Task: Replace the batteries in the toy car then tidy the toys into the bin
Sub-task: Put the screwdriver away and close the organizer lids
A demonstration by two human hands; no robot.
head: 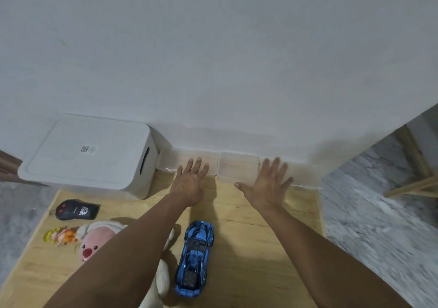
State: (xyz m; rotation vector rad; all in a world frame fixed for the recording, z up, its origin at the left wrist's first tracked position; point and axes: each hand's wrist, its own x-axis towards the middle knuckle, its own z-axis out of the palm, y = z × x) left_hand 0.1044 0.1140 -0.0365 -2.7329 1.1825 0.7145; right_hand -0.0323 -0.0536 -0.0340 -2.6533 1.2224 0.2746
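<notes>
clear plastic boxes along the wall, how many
3: left clear plastic box beside the white lidded bin, middle box between the hands, right box beyond the right hand.

plush toy (99,241): the left forearm crosses over it; only the pink face and part of the cream body show, and the lower body runs out of the bottom edge.
clear boxes (238,168): three translucent containers along the wall; contents cannot be told, and the fingers of both hands cover parts of their front edges.
white bin (87,158): its label is too small to read; the lid hides the inside.
remote control (77,209): its printed logo is too blurred to read.
small figure (60,235): yellow and orange, too blurred to tell what it is.
wooden frame (412,182): cut off by the right edge.
brown object (6,165): cut off by the left edge, unidentifiable.
floor (391,224): smeared by motion blur.
</notes>
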